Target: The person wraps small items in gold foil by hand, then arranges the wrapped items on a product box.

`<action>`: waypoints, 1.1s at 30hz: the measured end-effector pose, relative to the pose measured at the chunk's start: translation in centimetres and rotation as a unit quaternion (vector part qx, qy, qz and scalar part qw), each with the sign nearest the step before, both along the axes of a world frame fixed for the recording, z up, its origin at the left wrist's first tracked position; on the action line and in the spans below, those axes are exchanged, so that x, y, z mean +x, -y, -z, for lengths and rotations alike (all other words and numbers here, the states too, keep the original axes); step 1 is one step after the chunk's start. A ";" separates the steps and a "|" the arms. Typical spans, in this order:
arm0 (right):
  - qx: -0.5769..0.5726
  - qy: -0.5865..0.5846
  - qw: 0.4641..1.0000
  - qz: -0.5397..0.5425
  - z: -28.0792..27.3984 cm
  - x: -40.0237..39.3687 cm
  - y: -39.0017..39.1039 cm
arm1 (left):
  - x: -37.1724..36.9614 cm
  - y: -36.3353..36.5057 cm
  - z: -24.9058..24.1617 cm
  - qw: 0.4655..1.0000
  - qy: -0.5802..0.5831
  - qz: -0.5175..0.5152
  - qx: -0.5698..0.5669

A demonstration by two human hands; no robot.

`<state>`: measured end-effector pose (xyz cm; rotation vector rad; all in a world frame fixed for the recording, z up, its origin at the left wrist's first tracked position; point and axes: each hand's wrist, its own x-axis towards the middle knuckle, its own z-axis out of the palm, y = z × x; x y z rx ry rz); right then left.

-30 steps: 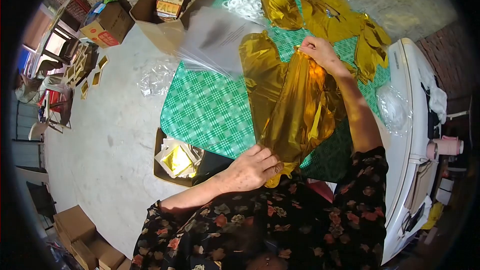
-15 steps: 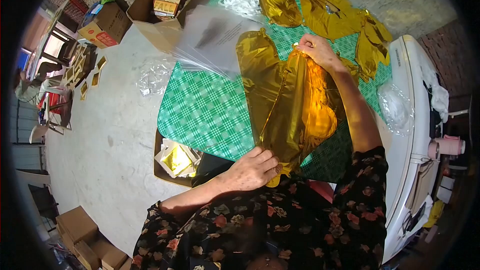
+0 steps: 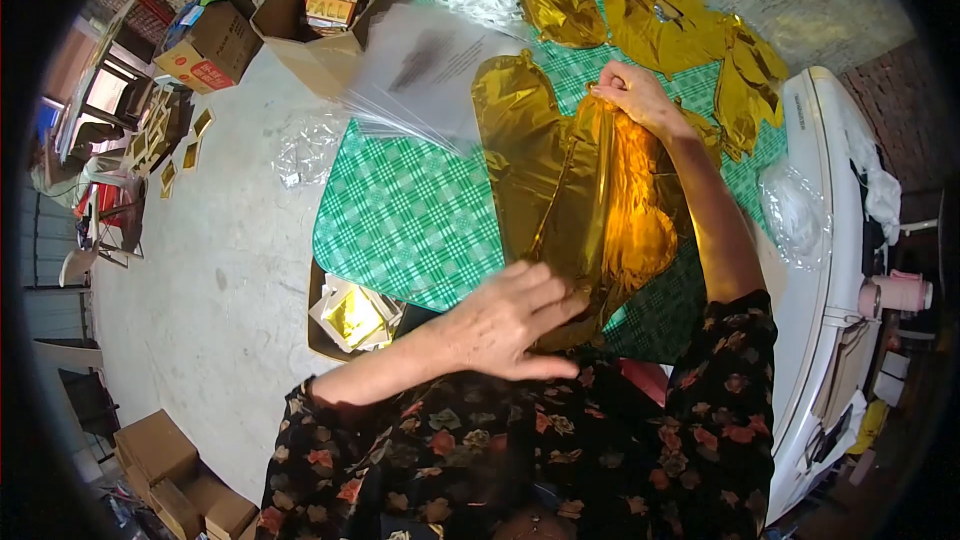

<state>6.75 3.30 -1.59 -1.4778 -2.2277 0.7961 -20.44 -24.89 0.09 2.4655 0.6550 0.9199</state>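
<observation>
A large gold foil piece (image 3: pixel 525 155), creased and partly folded, lies on the green checked tablecloth (image 3: pixel 410 215). At its upper right corner my right hand (image 3: pixel 635 98) pinches the foil edge between thumb and fingers. Crumpled, shiny orange-gold folds hang below that hand. Over the foil's lower end is my left hand (image 3: pixel 515 325), its fingers spread and slightly blurred, with nothing held. More gold foil pieces (image 3: pixel 660 30) lie at the back of the table.
Clear plastic sheets (image 3: pixel 415 70) overlap the table's back left edge, near an open carton (image 3: pixel 310 55) of packets. A box of gold-and-white pieces (image 3: pixel 355 320) stands below the left edge. White ribbon (image 3: pixel 480 0) lies behind; a white appliance (image 3: pixel 810 240) stands right.
My left hand has let go of the foil's lower edge, opened, and moved slightly right over it. My right hand still pinches the upper corner.
</observation>
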 end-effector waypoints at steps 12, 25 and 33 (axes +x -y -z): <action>-0.011 0.008 1.000 0.001 -0.2 -0.2 0.1 | 6.6 -8.3 5.3 0.972 -0.171 -0.144 0.070; 0.043 -0.053 0.998 0.004 0.7 0.4 0.2 | 6.6 -8.2 5.5 0.969 -0.170 -0.164 0.073; 0.252 0.036 0.967 -0.015 1.8 1.0 1.2 | 6.9 -8.5 5.1 0.973 -0.153 -0.159 0.062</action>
